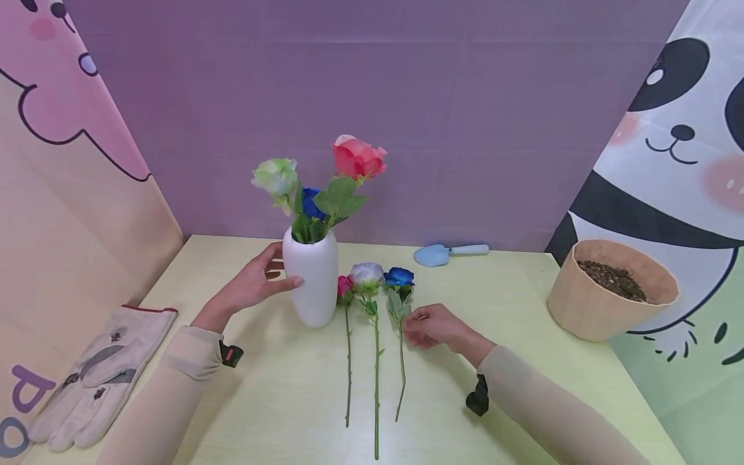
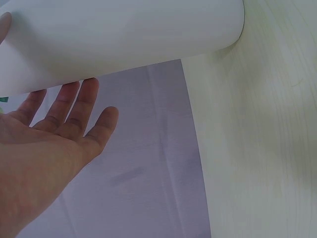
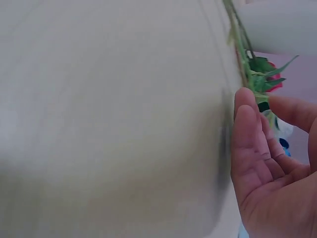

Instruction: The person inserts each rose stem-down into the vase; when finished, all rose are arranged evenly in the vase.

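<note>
A white vase point(image 1: 314, 284) stands on the pale yellow table point(image 1: 523, 336) with a green-white, a pink-red and a blue flower in it. My left hand point(image 1: 279, 274) rests against its left side, thumb on the front; in the left wrist view the fingers point(image 2: 74, 106) are straight beside the vase point(image 2: 124, 34). To its right lie a small pink rose point(image 1: 345, 284), a pale lavender rose point(image 1: 367, 274) and a blue rose point(image 1: 399, 277), stems toward me. My right hand point(image 1: 414, 329) has its fingertips at the blue rose's stem point(image 1: 402, 368), finger and thumb apart around the leaves point(image 3: 257, 79).
A light blue trowel point(image 1: 447, 253) lies at the back of the table. A tan pot of soil point(image 1: 610, 290) stands at the right edge. Pale work gloves point(image 1: 99, 374) lie at the left edge. Purple and cartoon-printed backdrops close in the table on three sides.
</note>
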`<state>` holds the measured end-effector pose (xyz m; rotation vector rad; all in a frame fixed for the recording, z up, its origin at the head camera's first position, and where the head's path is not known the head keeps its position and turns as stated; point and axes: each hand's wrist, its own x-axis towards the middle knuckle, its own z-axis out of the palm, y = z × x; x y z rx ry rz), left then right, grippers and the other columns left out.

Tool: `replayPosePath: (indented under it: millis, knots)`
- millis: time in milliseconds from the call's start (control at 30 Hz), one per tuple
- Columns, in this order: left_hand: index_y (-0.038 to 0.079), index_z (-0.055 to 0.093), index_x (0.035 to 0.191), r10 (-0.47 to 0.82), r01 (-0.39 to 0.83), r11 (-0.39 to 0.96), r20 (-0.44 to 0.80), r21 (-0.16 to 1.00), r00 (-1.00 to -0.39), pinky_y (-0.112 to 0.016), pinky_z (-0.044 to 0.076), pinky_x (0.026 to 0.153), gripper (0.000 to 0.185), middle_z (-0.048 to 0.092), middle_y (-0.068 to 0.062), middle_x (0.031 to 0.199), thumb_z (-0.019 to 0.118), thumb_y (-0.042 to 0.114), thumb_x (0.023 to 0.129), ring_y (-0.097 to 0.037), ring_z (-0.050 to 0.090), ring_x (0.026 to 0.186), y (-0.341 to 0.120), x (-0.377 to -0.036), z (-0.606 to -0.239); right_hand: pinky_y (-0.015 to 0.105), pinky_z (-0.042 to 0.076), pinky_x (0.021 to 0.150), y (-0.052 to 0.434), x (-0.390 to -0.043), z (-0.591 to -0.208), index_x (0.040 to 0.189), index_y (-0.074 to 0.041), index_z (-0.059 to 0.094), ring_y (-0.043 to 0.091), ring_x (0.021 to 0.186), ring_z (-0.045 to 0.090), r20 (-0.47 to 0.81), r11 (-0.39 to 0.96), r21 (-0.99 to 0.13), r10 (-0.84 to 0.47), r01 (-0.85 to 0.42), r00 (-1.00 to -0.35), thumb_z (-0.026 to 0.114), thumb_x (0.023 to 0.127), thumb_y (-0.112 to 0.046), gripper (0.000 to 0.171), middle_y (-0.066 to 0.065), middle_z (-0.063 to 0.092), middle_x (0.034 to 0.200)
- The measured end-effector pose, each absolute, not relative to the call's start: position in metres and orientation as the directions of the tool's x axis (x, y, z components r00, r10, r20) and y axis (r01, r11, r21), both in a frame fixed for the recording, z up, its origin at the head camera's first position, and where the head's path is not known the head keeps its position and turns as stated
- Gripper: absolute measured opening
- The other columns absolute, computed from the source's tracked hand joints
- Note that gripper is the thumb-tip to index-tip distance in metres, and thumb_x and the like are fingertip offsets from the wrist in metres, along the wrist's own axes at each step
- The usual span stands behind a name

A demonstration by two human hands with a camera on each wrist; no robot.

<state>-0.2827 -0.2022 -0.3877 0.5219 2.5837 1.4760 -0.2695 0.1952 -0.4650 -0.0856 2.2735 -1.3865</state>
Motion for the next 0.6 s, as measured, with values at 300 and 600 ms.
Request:
replayPosePath:
  millis: [300,600]
  knots:
    - [0.015,0.029,0.152,0.353,0.236,0.469,0.064,0.851,-0.933,-0.059,0.035,0.117,0.083,0.043,-0.010,0.149,0.075,0.042,0.088,-0.036,0.049,0.136,-0.2019,-0.2830,-0.3887,0.031,0.063,0.068,0.1914,-0.2662,-0.4712,0.111,0.004,0.067,0.013,0.072,0.071,-0.372,0.454,-0.868,-0.324,0.202,-0.870,0.062,0.098,-0.014,0.023,0.009,0.075,0.089]
    - [0.014,0.030,0.152,0.359,0.244,0.456,0.074,0.856,-0.931,-0.059,0.036,0.117,0.083,0.043,-0.010,0.148,0.076,0.040,0.088,-0.036,0.049,0.135,-0.2024,-0.2820,-0.3876,0.031,0.062,0.067,0.1885,-0.2678,-0.4703,0.110,0.003,0.066,0.013,0.072,0.071,-0.384,0.453,-0.865,-0.320,0.216,-0.866,0.061,0.098,-0.014,0.021,0.008,0.074,0.087]
